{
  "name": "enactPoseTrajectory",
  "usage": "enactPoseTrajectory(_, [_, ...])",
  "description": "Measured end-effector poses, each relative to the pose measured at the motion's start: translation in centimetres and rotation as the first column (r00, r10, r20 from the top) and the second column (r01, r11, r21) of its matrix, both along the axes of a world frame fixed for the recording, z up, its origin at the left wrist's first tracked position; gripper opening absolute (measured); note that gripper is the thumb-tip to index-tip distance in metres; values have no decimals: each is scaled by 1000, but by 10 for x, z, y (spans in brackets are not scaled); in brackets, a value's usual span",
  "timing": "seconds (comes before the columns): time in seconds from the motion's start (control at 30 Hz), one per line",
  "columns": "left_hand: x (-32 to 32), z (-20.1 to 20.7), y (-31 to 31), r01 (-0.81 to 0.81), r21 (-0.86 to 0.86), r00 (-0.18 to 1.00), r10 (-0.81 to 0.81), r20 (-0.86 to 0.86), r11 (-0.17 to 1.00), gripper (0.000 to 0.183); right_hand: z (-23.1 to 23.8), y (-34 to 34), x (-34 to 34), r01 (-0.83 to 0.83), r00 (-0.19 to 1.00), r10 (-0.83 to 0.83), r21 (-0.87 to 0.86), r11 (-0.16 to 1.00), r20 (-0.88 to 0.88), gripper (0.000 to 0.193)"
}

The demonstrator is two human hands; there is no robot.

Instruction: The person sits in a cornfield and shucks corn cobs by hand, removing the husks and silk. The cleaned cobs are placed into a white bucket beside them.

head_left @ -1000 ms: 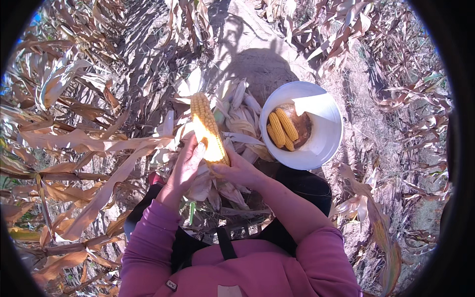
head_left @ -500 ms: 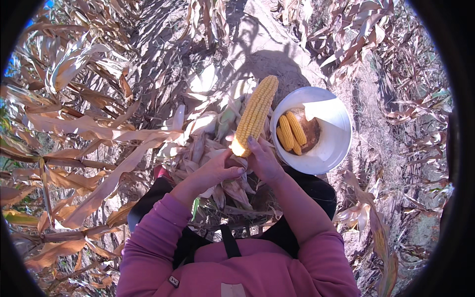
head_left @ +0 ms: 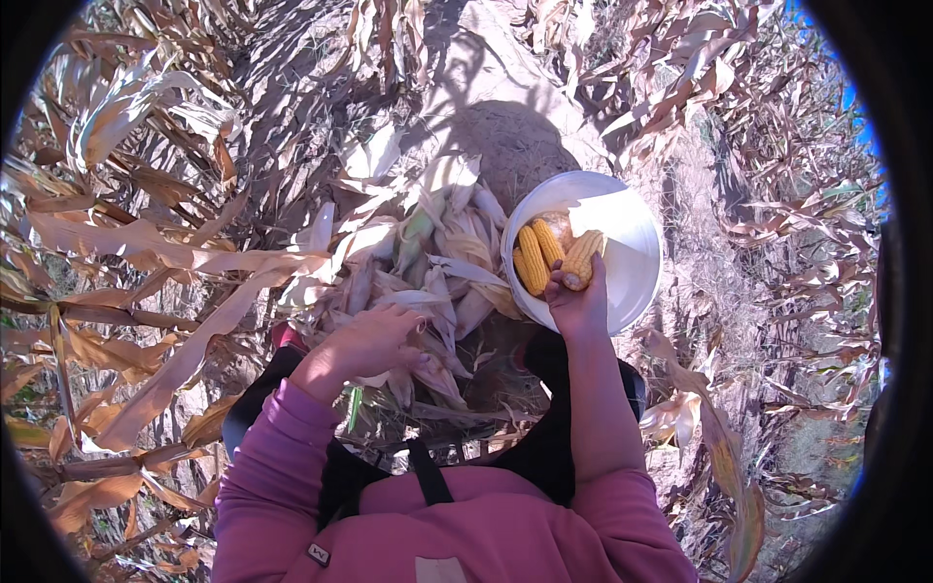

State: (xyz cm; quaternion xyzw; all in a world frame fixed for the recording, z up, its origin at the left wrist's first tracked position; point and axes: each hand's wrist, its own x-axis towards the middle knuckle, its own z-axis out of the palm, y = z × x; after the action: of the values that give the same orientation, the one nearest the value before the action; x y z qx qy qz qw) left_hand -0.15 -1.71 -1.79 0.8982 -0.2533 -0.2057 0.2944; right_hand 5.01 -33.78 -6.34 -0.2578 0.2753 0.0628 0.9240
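Note:
A husked ear of corn point(head_left: 585, 255) is in my right hand point(head_left: 580, 303), which reaches over the near rim of a white bucket point(head_left: 643, 262). My fingers close round the ear's lower end, inside the bucket's opening. Beside it, several yellow corn cobs point(head_left: 538, 258) lie at the bucket's left side. My left hand point(head_left: 374, 340) is empty, its fingers loosely apart, over the near left part of a heap of pale corn husks point(head_left: 442, 233). Whether it touches the husks I cannot tell.
Dry corn stalks and leaves point(head_left: 146, 330) crowd the left side, some reaching toward the husks. More dry leaves point(head_left: 719, 418) lie to the right of the bucket. Bare, shadowed soil point(head_left: 515, 136) stretches beyond the heap. My dark-trousered knees flank the husks.
My right hand has carried the ear of corn from above the husks rightward into the bucket's opening. My left hand has come away from the ear and moved left.

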Motion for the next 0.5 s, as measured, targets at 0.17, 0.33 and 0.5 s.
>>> enactPoseTrajectory(0.17, [17, 13, 11, -52, -143, 999, 49, -19, 988, 30, -35, -26, 14, 188, 977, -197, -104, 977, -87, 47])
enactPoseTrajectory(0.33, [7, 21, 14, -183, -278, 973, 215, 86, 943, 20, -23, -16, 23, 210, 977, -188, -320, 924, 99, 39])
enactPoseTrajectory(0.5, [13, 23, 28, -243, -304, 953, 285, 103, 921, 21, -8, 5, 15, 227, 963, -122, -475, 850, 241, 25])
